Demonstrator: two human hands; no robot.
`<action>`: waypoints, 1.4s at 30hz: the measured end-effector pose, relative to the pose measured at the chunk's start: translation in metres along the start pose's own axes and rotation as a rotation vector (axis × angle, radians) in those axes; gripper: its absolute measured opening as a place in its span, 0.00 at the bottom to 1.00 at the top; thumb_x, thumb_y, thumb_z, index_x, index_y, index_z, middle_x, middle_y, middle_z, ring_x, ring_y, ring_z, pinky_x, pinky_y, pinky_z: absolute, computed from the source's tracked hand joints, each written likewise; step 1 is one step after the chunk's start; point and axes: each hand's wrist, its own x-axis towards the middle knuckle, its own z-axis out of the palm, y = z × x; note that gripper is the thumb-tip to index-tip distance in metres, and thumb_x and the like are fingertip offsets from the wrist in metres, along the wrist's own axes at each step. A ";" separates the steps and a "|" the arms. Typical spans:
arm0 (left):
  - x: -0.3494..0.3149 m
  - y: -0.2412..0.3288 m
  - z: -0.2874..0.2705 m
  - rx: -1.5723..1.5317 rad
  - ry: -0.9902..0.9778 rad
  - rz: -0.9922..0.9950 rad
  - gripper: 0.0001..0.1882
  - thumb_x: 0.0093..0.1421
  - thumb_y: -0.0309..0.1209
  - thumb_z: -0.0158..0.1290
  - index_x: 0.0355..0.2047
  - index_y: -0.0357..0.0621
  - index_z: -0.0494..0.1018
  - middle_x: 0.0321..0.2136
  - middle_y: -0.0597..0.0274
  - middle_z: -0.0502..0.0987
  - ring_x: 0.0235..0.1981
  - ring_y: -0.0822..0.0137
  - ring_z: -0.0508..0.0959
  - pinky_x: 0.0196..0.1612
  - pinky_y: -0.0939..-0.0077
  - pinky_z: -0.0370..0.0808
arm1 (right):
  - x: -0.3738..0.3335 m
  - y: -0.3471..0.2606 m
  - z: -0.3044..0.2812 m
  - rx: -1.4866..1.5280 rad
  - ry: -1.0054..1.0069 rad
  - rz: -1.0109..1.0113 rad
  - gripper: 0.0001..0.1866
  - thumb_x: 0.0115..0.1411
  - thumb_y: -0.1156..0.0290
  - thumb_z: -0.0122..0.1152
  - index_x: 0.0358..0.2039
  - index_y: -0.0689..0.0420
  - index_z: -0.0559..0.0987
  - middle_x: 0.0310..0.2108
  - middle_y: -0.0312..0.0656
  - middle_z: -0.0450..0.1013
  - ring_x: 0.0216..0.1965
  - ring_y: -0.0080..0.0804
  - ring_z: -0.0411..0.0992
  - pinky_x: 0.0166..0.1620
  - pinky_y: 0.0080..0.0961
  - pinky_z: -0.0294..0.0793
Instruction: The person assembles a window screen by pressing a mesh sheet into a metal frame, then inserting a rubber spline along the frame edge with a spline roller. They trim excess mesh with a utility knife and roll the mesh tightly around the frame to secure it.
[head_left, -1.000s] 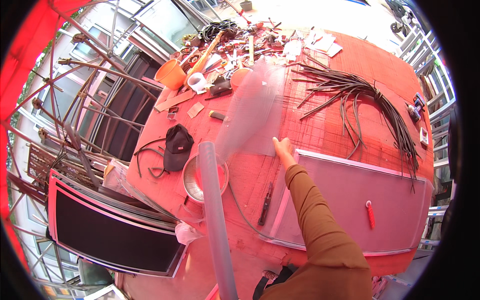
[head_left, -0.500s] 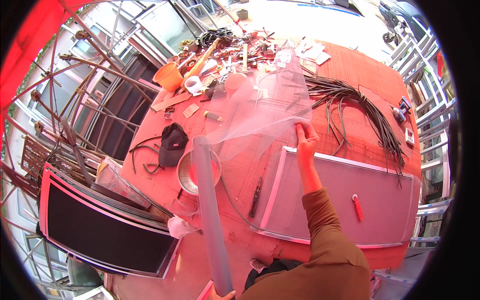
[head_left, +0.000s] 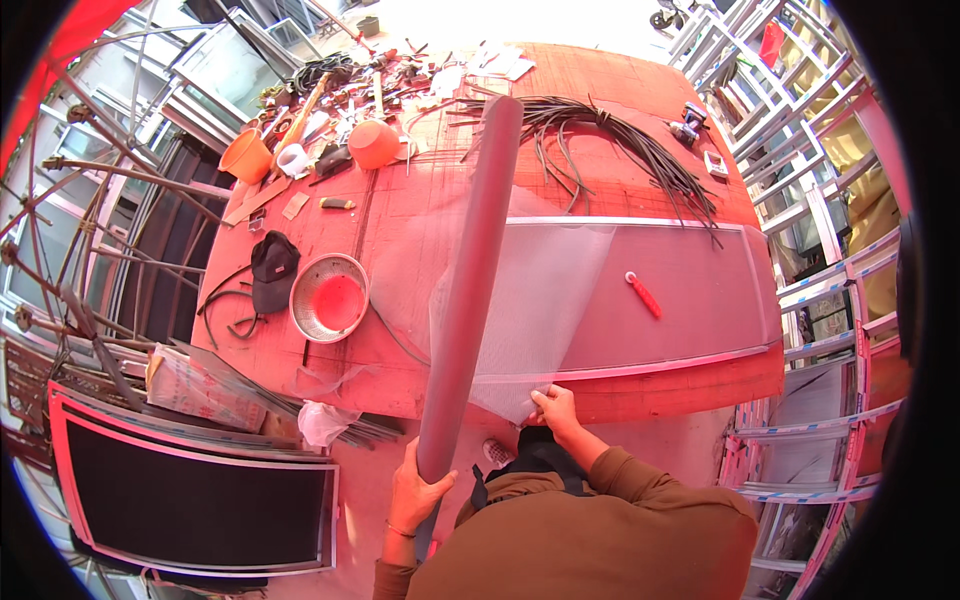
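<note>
A long grey roll of screen mesh [head_left: 468, 280] leans up across the table, with my left hand [head_left: 415, 490] closed round its lower part. From the roll a thin, see-through sheet of loose mesh [head_left: 545, 310] hangs to the right. My right hand [head_left: 558, 412] pinches a corner of this sheet close to the table's near edge. The sheet overlaps the left part of a framed screen [head_left: 690, 280] lying flat on the table. On that screen rests a red-handled tool [head_left: 645, 296] with a white round end.
The red-covered table [head_left: 400, 215] carries a metal bowl [head_left: 330, 298], a black cap [head_left: 273, 270], an orange bucket [head_left: 246, 157], a bundle of black strips [head_left: 640, 150] and a cordless drill [head_left: 689, 123]. A dark framed screen [head_left: 200, 490] stands at left. Metal frames [head_left: 815, 280] line the right.
The roll has swung upright and rightward, and my left hand has come up with it. My right hand has drawn the mesh corner down toward me. The view has shifted.
</note>
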 end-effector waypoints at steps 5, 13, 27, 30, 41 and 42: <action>0.049 -0.043 0.048 0.205 -0.141 0.161 0.44 0.54 0.37 0.72 0.69 0.42 0.67 0.50 0.38 0.83 0.52 0.40 0.84 0.53 0.52 0.81 | -0.049 0.037 -0.001 0.007 -0.183 0.286 0.11 0.74 0.68 0.65 0.47 0.64 0.83 0.36 0.44 0.85 0.29 0.31 0.84 0.30 0.23 0.82; 0.080 -0.090 0.116 0.496 -0.272 0.246 0.43 0.52 0.38 0.71 0.68 0.47 0.68 0.51 0.46 0.83 0.51 0.42 0.84 0.51 0.50 0.82 | -0.038 0.036 -0.047 -0.370 -0.192 0.257 0.18 0.74 0.65 0.61 0.51 0.70 0.83 0.39 0.50 0.87 0.29 0.34 0.85 0.29 0.29 0.84; 0.030 -0.012 0.131 0.383 -0.066 0.160 0.39 0.52 0.31 0.71 0.66 0.46 0.72 0.51 0.51 0.84 0.50 0.45 0.86 0.51 0.56 0.84 | 0.265 -0.142 -0.166 -1.448 0.553 -0.719 0.19 0.60 0.61 0.67 0.47 0.58 0.85 0.50 0.56 0.82 0.53 0.58 0.79 0.54 0.50 0.79; 0.021 -0.006 0.139 0.406 -0.047 0.123 0.39 0.52 0.31 0.71 0.65 0.47 0.72 0.51 0.51 0.84 0.49 0.46 0.86 0.50 0.57 0.84 | 0.307 -0.129 -0.181 -1.421 0.416 -0.557 0.20 0.60 0.60 0.67 0.48 0.59 0.86 0.49 0.57 0.83 0.53 0.59 0.80 0.54 0.51 0.79; 0.027 -0.019 0.173 0.468 -0.004 0.086 0.39 0.52 0.31 0.70 0.66 0.49 0.73 0.46 0.54 0.83 0.46 0.48 0.85 0.46 0.56 0.83 | 0.364 -0.111 -0.248 -1.157 0.329 -0.309 0.24 0.62 0.56 0.66 0.51 0.61 0.87 0.47 0.62 0.84 0.52 0.62 0.83 0.52 0.54 0.82; 0.032 -0.023 0.176 0.481 -0.019 0.085 0.39 0.52 0.31 0.70 0.66 0.49 0.73 0.46 0.54 0.83 0.45 0.48 0.85 0.46 0.56 0.83 | 0.364 -0.107 -0.253 -1.147 0.329 -0.403 0.23 0.62 0.56 0.67 0.47 0.61 0.88 0.44 0.60 0.85 0.51 0.60 0.83 0.51 0.51 0.82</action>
